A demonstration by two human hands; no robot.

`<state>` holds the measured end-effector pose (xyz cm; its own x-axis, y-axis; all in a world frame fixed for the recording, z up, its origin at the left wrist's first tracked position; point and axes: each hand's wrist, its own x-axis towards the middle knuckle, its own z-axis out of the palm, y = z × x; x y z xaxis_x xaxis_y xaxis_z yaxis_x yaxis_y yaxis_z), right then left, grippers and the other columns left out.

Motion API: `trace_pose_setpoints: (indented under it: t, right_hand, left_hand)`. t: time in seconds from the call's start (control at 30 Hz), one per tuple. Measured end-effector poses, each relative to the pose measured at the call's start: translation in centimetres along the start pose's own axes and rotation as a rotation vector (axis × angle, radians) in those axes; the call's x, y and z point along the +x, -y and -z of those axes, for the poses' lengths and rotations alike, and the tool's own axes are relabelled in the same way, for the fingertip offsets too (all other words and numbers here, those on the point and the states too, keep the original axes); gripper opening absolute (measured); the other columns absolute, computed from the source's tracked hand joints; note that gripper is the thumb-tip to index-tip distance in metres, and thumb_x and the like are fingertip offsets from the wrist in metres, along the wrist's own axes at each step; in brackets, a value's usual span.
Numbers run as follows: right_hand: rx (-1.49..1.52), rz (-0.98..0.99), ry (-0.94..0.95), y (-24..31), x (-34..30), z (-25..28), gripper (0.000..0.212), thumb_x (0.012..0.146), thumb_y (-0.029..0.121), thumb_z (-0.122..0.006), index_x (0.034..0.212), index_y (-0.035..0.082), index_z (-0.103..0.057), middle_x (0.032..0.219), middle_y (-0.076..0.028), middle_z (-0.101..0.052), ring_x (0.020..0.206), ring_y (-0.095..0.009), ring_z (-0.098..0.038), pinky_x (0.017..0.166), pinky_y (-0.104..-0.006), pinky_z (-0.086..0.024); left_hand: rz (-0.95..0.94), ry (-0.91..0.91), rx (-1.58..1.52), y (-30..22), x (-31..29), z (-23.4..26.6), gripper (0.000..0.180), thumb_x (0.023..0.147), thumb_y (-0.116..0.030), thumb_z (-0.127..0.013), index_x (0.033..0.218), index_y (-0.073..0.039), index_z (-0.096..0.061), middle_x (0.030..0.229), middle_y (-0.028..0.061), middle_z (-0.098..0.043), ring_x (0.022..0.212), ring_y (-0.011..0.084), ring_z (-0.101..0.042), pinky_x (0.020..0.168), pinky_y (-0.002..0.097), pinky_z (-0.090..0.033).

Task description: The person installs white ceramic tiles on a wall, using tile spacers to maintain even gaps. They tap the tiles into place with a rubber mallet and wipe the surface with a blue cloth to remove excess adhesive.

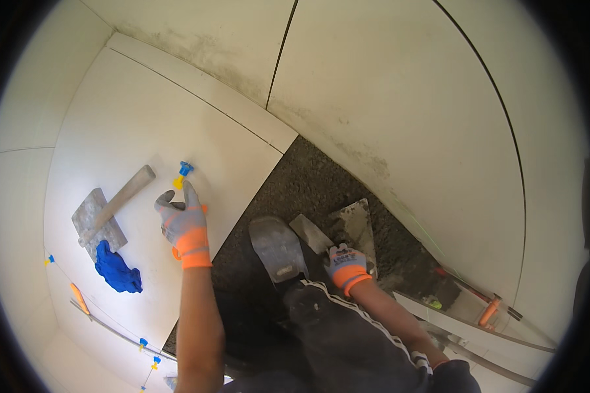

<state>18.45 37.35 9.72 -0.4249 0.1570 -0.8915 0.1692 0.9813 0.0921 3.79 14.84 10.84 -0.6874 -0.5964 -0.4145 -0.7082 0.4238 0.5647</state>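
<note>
My left hand (185, 226), in a grey and orange glove, hovers over a large white tile (223, 164). Its thumb and forefinger are apart, close to a blue and yellow tile levelling clip (183, 171); whether they touch it I cannot tell. My right hand (345, 263), gloved alike, is closed at a mortar-smeared trowel (358, 226), whose handle is hidden under the fingers. Beside those fingers lies a grey rectangular piece (310, 234). To the left, a mallet (118, 204) with a pale handle rests across a grey flat slab (98, 213), next to a crumpled blue cloth (117, 268).
Dark rough mortar (301, 173) covers the floor past the tile's edge, with my shoe (276, 247) on it. White wall panels (400, 98) rise behind. At the right lie an orange-handled tool (489, 312) and long strips; more clips (143, 343) stand along the left edge.
</note>
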Motion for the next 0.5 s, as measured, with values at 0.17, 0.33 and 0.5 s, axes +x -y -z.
trace_pose_setpoints:
  t: [0.17, 0.33, 0.5]
  right_hand:
    - [0.282, 0.021, -0.291, -2.0, -5.9, 2.9, 0.035, 0.076, 0.033, -0.055, 0.097, 0.006, -0.055, 0.097, -0.014, -0.056, 0.088, -0.029, -0.057, 0.072, -0.0382, -0.046]
    - [0.921, 0.122, -0.678, -4.2, -9.7, 4.2, 0.026, 0.072, 0.011, -0.061, 0.098, 0.006, -0.055, 0.088, -0.014, -0.059, 0.071, -0.025, -0.060, 0.061, -0.0314, -0.048]
    - [0.562, 0.344, -1.013, -3.4, -5.5, 3.0, 0.031, 0.080, 0.003, -0.057, 0.109, 0.004, -0.050, 0.085, -0.012, -0.060, 0.062, -0.018, -0.061, 0.055, -0.0265, -0.048]
  left_hand:
    - [-0.905, 0.020, 0.270, -1.1, -1.8, -5.6, 0.081, 0.070, -0.040, -0.065, 0.128, 0.003, -0.028, 0.121, 0.0224, -0.039, 0.113, 0.0311, -0.040, 0.093, 0.0370, -0.035]
    - [-1.073, 0.129, 0.612, -3.4, -0.1, -10.5, 0.095, 0.068, -0.055, -0.058, 0.131, 0.007, -0.022, 0.136, 0.0243, -0.022, 0.127, 0.0384, -0.017, 0.105, 0.0480, -0.012]
    - [-1.167, 0.046, 0.519, -3.7, 0.9, -11.6, 0.092, 0.066, -0.046, -0.065, 0.128, 0.009, -0.024, 0.133, 0.0247, -0.026, 0.125, 0.0391, -0.021, 0.103, 0.0495, -0.015]
